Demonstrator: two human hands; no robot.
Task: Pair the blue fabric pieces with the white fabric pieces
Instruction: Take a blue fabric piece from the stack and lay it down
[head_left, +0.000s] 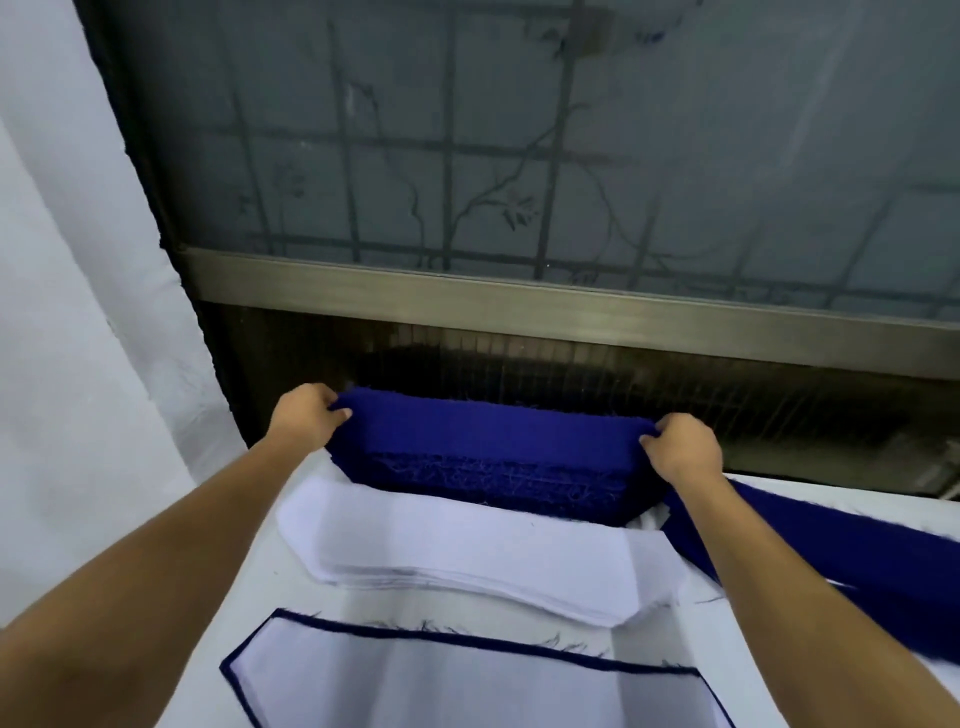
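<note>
A thick stack of blue fabric pieces (488, 457) sits at the far edge of the white table (171, 639). My left hand (306, 415) pinches the top blue piece at its left end, and my right hand (680, 447) pinches it at the right end. In front of the blue stack lies a stack of white fabric pieces (467, 551). Nearest to me a white piece rests on a blue piece (467, 686), whose edge shows as a dark border around it.
More blue fabric (810, 561) lies under my right forearm at the right. A frosted window with a metal sill (571, 306) rises just behind the table. A white wall (78, 312) stands at the left.
</note>
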